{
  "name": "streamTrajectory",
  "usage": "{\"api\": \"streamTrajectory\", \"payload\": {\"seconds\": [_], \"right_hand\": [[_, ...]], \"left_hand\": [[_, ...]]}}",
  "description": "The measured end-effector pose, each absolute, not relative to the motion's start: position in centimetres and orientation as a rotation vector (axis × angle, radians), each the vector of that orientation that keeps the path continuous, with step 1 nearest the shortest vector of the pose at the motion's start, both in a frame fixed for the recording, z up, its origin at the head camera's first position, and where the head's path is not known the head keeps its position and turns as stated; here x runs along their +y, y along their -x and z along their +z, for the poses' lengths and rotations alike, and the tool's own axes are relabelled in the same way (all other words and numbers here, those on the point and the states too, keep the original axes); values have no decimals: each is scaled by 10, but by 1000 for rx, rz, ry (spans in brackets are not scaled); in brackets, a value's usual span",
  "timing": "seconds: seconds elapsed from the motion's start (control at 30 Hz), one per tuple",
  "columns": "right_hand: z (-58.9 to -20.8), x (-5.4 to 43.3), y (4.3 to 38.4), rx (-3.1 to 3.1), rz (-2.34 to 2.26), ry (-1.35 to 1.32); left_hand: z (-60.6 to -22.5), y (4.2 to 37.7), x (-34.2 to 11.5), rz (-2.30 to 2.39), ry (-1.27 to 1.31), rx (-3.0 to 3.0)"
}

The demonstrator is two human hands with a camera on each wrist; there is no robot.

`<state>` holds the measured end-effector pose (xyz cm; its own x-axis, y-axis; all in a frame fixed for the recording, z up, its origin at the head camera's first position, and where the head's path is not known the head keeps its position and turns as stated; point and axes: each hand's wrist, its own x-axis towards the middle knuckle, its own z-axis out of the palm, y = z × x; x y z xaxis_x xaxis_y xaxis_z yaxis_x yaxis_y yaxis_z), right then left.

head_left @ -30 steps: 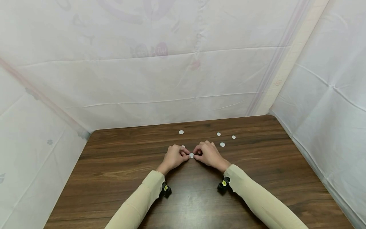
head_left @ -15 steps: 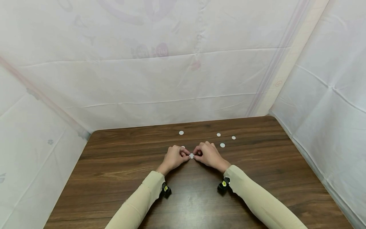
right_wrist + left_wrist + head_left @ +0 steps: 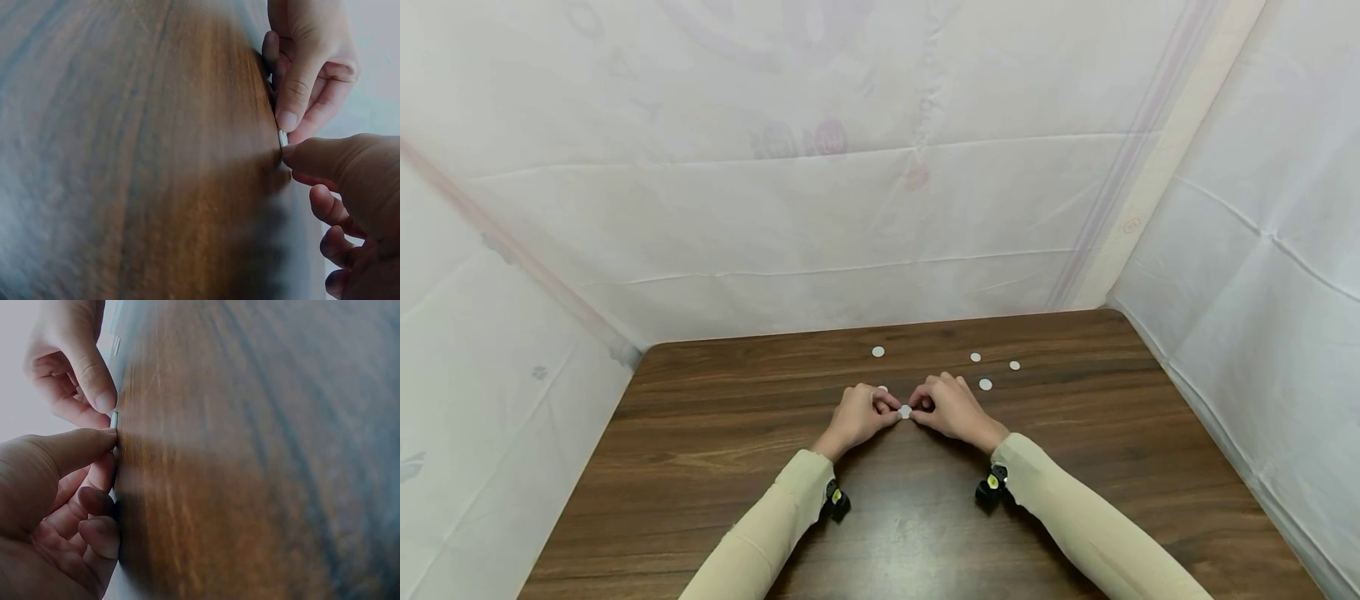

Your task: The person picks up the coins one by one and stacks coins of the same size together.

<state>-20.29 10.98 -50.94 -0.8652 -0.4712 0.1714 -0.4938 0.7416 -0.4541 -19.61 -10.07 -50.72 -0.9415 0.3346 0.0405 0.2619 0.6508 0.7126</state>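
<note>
A small thin white disc [image 3: 906, 412] lies flat at the middle of the wooden table [image 3: 715, 433], between both hands. From its left side my left hand [image 3: 853, 418] pinches the edge with thumb and forefinger. My right hand [image 3: 953, 407] does the same from the right. In the left wrist view the white disc [image 3: 114, 419] appears edge-on, close against the tabletop, with the two thumbs on its near side. The right wrist view also has the disc [image 3: 283, 138] edge-on between the fingertips. The other fingers of each hand are curled in.
Behind the hands lie several more white discs: one at the back [image 3: 878, 352], a partly hidden disc [image 3: 883, 388] by the left fingers, and a right-hand group including a larger disc [image 3: 986, 384]. White sheeting [image 3: 820, 217] hangs behind the table and along both sides.
The head view has shifted slightly, so the table and discs sit a little lower. Both hands keep their place at the disc, whose round outline shows a bit more now.
</note>
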Motion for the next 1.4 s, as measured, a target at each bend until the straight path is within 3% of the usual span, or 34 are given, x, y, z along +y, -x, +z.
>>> {"api": "streamTrajectory", "payload": {"seconds": [0.63,1.4], "right_hand": [[-504,115,230,-2775,1014,-801],[-489,92,291,-2881,974,-774]], "left_hand": [[-509,198,-102,1199,-550,2769],[-509,195,-101,1241,-547,2746]]}}
